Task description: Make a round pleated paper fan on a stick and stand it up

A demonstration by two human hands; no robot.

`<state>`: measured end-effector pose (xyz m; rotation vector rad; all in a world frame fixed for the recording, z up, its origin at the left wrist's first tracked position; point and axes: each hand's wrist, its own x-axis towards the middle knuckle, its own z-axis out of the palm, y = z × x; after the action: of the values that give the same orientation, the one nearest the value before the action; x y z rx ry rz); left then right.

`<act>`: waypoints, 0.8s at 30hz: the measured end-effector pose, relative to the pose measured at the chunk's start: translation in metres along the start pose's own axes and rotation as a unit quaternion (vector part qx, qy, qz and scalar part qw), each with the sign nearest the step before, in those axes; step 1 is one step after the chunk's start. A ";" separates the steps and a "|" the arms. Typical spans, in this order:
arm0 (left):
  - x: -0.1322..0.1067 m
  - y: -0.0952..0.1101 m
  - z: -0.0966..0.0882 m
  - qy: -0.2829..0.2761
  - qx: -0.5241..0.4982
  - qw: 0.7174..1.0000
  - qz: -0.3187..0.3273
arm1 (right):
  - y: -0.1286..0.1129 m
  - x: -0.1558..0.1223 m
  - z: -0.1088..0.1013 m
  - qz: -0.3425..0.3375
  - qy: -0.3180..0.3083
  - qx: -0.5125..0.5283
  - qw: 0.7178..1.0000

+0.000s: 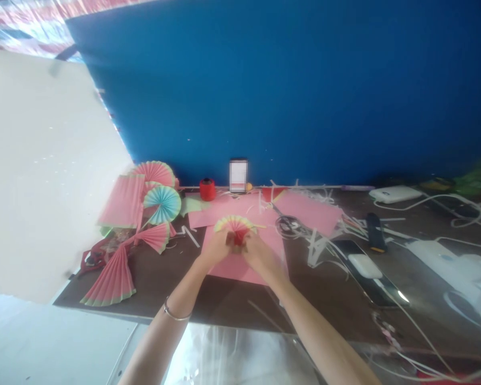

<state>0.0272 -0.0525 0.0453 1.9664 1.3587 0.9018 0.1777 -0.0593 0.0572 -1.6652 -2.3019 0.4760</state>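
A small pleated paper fan [234, 223], pink with a yellow-green rim, spreads upward between my two hands. My left hand [218, 247] closes on its lower left side, and my right hand [255, 250] grips the lower right. Something dark red shows at the fan's base between the fingers; blur hides its detail. Beneath both hands lies a sheet of pink paper [244, 270], with more pink paper [308, 211] behind it.
Finished pleated fans in pink [114, 272] and turquoise [161, 205] crowd the left. A red roll [207, 189] and an upright phone [238, 176] stand near the blue panel [264, 96]. Scissors [289, 225], paper strips [318, 248], a dark phone [369, 275] and white cables occupy the right.
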 end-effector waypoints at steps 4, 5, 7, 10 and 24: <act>0.004 -0.005 -0.009 0.107 0.101 0.989 0.022 | 0.008 0.002 -0.003 -0.033 0.040 -0.051 0.997; 0.005 -0.006 -0.011 0.116 0.120 0.985 0.035 | 0.012 0.004 -0.003 -0.041 0.045 -0.063 0.996; 0.006 -0.009 -0.014 0.113 0.132 0.983 0.065 | 0.020 0.007 -0.004 -0.060 0.056 -0.089 0.993; 0.008 -0.013 -0.012 0.096 0.091 0.986 0.105 | 0.028 0.011 -0.004 -0.100 0.081 -0.110 0.986; 0.010 -0.010 -0.013 0.293 -0.137 0.945 -0.042 | 0.033 0.007 -0.004 -0.128 0.242 -0.029 0.961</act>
<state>0.0138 -0.0394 0.0479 1.4689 1.5074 1.6227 0.2055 -0.0423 0.0473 -1.2949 -2.1241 -0.0555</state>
